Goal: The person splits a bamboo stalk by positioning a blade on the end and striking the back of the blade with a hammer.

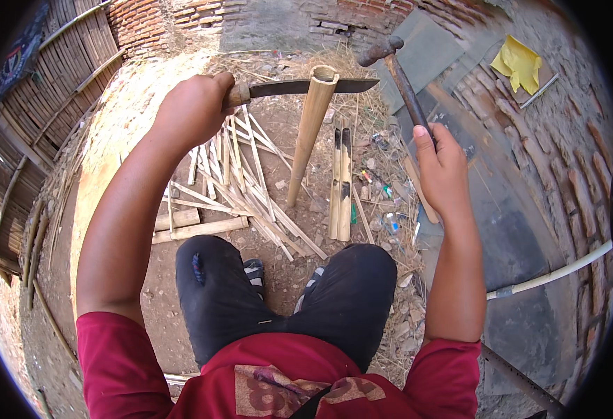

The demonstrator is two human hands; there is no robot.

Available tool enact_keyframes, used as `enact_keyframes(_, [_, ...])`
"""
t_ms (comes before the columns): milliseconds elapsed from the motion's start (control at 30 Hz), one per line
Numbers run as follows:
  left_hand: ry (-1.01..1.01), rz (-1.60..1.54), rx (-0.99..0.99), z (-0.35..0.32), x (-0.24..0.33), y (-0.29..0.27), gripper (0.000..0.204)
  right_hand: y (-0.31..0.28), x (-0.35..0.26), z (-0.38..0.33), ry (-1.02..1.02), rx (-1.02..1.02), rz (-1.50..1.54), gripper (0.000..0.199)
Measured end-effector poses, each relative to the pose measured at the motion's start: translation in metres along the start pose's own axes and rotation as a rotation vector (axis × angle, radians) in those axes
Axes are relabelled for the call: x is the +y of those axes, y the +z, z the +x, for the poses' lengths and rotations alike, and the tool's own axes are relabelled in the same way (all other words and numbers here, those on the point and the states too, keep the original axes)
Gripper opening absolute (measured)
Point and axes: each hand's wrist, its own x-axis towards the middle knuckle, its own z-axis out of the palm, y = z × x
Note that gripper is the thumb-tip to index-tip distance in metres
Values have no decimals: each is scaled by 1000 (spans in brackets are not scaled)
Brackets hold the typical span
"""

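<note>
My left hand [194, 108] grips the wooden handle of a long dark blade [306, 86]. The blade lies flat across the top rim of an upright bamboo tube [308, 133] that stands on the dirt in front of me. My right hand [442, 167] holds a hammer [400, 73] by its dark shaft, its rusty head raised above and to the right of the blade's tip. Neither hand touches the bamboo itself.
Split bamboo strips [240, 185] lie in a pile at the left, and two half tubes [341, 181] lie right of the upright piece. A brick wall [264, 17] stands behind. A white pipe [554, 276], a yellow cloth [519, 63] and scattered litter lie at the right.
</note>
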Motion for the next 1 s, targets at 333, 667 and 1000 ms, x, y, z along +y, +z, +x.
enact_keyframes(333, [-74, 0, -68, -6, 23, -8, 26, 18, 16, -17, -80, 150, 50, 37])
enact_keyframes(667, [-89, 4, -92, -7, 12, 0, 16, -1, -9, 1, -45, 163, 121, 37])
enact_keyframes(1000, [-111, -1, -126, -7, 25, -3, 15, -10, 3, 3, 36, 85, 13, 39])
